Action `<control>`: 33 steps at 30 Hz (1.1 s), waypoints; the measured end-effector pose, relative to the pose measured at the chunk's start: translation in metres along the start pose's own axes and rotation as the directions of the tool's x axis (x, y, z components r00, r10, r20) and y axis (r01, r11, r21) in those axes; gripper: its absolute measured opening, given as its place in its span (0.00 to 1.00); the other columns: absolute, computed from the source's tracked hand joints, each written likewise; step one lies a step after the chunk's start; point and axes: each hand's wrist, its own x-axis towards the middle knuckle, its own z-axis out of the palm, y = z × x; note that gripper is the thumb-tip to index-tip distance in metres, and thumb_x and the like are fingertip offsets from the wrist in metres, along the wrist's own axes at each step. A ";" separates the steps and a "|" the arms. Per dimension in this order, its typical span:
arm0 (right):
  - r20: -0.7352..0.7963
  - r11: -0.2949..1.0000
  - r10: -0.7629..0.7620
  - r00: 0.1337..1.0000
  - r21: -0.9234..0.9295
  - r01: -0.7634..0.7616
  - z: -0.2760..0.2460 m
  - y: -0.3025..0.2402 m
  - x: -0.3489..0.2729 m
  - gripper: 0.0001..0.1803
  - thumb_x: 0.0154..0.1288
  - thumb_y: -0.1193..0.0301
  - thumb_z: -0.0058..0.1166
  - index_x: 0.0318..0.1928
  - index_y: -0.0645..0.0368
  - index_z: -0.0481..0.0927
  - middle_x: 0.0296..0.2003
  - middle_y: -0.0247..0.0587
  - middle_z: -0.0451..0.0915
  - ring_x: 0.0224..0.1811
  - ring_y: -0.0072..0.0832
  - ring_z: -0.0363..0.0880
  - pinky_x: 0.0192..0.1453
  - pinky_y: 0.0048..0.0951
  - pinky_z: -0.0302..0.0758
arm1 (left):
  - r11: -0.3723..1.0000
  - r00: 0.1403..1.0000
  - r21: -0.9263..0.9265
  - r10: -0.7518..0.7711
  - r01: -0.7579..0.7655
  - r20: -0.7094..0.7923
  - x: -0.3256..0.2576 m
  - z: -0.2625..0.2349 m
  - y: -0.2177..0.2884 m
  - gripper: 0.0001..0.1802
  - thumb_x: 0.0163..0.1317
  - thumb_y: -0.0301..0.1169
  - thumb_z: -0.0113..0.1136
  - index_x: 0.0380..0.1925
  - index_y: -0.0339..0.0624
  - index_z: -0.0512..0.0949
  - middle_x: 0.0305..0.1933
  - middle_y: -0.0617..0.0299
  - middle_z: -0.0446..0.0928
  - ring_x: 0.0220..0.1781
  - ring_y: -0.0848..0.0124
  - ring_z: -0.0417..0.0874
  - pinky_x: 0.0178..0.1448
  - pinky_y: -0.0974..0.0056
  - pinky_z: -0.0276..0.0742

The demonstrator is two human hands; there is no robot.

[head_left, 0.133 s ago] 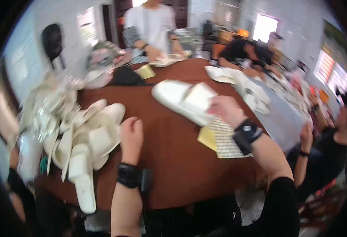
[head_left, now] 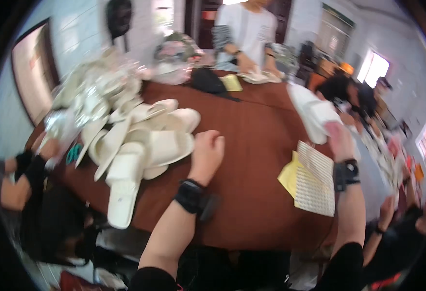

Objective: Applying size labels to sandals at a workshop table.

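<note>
My right hand [head_left: 339, 140], blurred, grips the near end of a white slide slipper [head_left: 315, 114] at the right side of the brown-covered table. My left hand [head_left: 207, 153] hovers beside a heap of cream slippers [head_left: 167, 145]. Its fingers are loosely bent with the thumb a little apart, and nothing shows in it. Below my right hand lie sheets of small printed labels [head_left: 315, 189], with yellow backing paper [head_left: 288, 179] partly under them.
Plastic-wrapped slippers [head_left: 96, 97] are piled at the far left, near teal-handled scissors [head_left: 74, 153]. A black cap-like item [head_left: 207, 82] and a yellow paper [head_left: 231, 82] lie at the back. Across the table a person [head_left: 247, 36] handles a pale slipper. Other people sit left and right.
My right hand has carried the white slipper to the right, away from the table's middle. The view has swung left, so the heap and label sheets appear farther right.
</note>
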 end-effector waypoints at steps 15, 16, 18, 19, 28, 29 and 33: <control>0.587 0.707 0.131 0.799 0.510 -0.490 -0.012 -0.122 -0.016 0.19 0.66 0.72 0.54 0.56 0.66 0.74 0.48 0.38 0.78 0.51 0.27 0.78 0.51 0.25 0.74 | 0.975 0.963 0.107 0.213 -0.197 -0.166 0.051 -0.112 0.042 0.14 0.58 0.27 0.61 0.45 0.36 0.77 0.44 0.50 0.77 0.49 0.56 0.77 0.54 0.58 0.73; 0.636 0.756 0.084 0.767 0.460 -0.465 -0.014 -0.135 -0.022 0.18 0.66 0.73 0.53 0.55 0.65 0.75 0.47 0.38 0.79 0.50 0.26 0.79 0.52 0.25 0.74 | 0.966 0.972 0.193 0.197 -0.170 -0.129 0.055 -0.136 0.025 0.15 0.58 0.28 0.62 0.45 0.37 0.76 0.46 0.50 0.76 0.51 0.55 0.77 0.56 0.56 0.72; 0.691 0.827 -0.035 0.722 0.426 -0.368 -0.018 -0.160 -0.033 0.17 0.65 0.77 0.53 0.55 0.65 0.75 0.48 0.39 0.79 0.51 0.26 0.79 0.56 0.26 0.74 | 0.896 0.972 0.437 0.168 -0.081 -0.164 0.055 -0.189 -0.008 0.17 0.58 0.30 0.62 0.46 0.36 0.77 0.48 0.49 0.76 0.52 0.53 0.77 0.57 0.57 0.72; 0.703 0.864 -0.115 0.702 0.419 -0.277 -0.021 -0.168 -0.037 0.18 0.65 0.76 0.54 0.55 0.65 0.75 0.49 0.40 0.79 0.51 0.26 0.79 0.56 0.27 0.74 | 0.915 0.976 0.404 0.078 0.012 -0.205 0.050 -0.217 -0.031 0.19 0.58 0.31 0.62 0.48 0.34 0.77 0.50 0.46 0.77 0.54 0.53 0.77 0.59 0.57 0.71; 0.844 0.785 -0.281 0.456 0.476 -0.397 0.060 -0.207 -0.037 0.29 0.66 0.71 0.57 0.65 0.64 0.65 0.58 0.48 0.72 0.53 0.28 0.77 0.56 0.28 0.76 | 0.582 0.587 0.088 -0.808 0.809 -0.048 -0.019 -0.339 -0.102 0.39 0.60 0.53 0.61 0.64 0.41 0.65 0.51 0.55 0.77 0.47 0.69 0.77 0.42 0.61 0.75; 0.863 0.776 -0.243 0.444 0.447 -0.445 0.075 -0.214 -0.034 0.32 0.66 0.69 0.58 0.66 0.65 0.63 0.58 0.49 0.72 0.52 0.29 0.77 0.54 0.30 0.76 | 0.584 0.583 0.065 -0.812 0.809 0.033 -0.017 -0.337 -0.099 0.43 0.60 0.54 0.61 0.67 0.42 0.61 0.54 0.55 0.76 0.49 0.68 0.77 0.42 0.60 0.75; 0.890 0.568 -0.165 0.426 0.439 -0.697 0.148 -0.227 -0.031 0.40 0.65 0.62 0.59 0.70 0.67 0.55 0.59 0.57 0.70 0.58 0.40 0.73 0.51 0.37 0.78 | 0.603 0.596 -0.020 -0.784 0.798 0.173 -0.013 -0.315 -0.093 0.51 0.57 0.50 0.67 0.72 0.39 0.50 0.56 0.57 0.75 0.48 0.70 0.78 0.38 0.62 0.77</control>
